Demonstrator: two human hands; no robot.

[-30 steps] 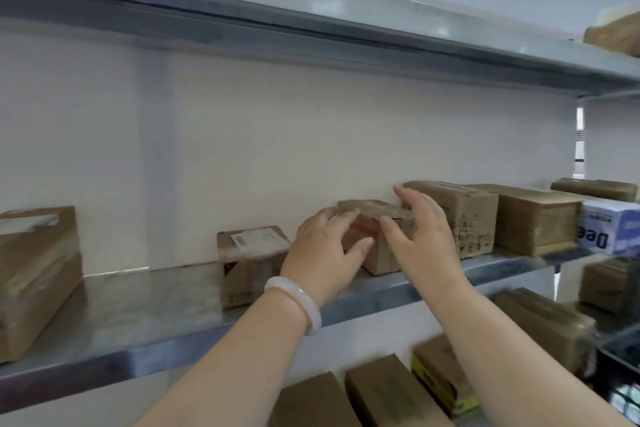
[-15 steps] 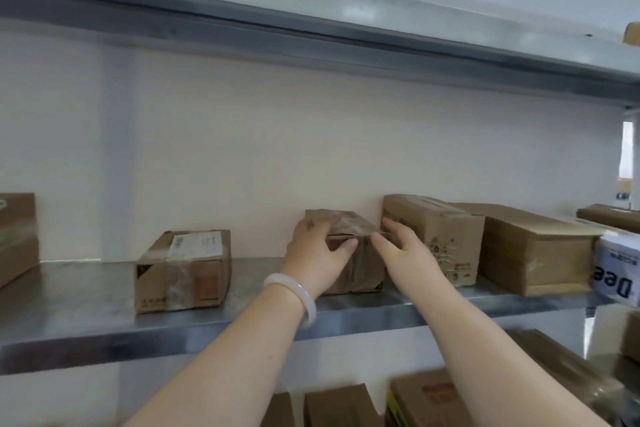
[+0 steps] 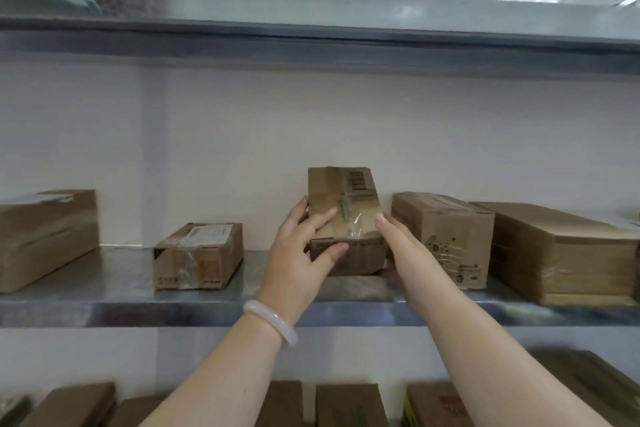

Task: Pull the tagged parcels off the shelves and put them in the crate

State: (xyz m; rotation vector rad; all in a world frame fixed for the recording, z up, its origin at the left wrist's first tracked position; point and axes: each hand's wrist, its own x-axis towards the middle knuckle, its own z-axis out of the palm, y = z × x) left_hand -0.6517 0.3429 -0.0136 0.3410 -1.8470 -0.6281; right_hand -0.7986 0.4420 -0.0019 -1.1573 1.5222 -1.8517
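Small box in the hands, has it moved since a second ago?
Yes: the small box has tipped upward, now rising above the neighbouring box on the shelf.

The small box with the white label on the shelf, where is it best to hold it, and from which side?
Grip the labelled box by its left and right walls, reaching in from the front: bare shelf lies on both sides, and the back faces the wall.
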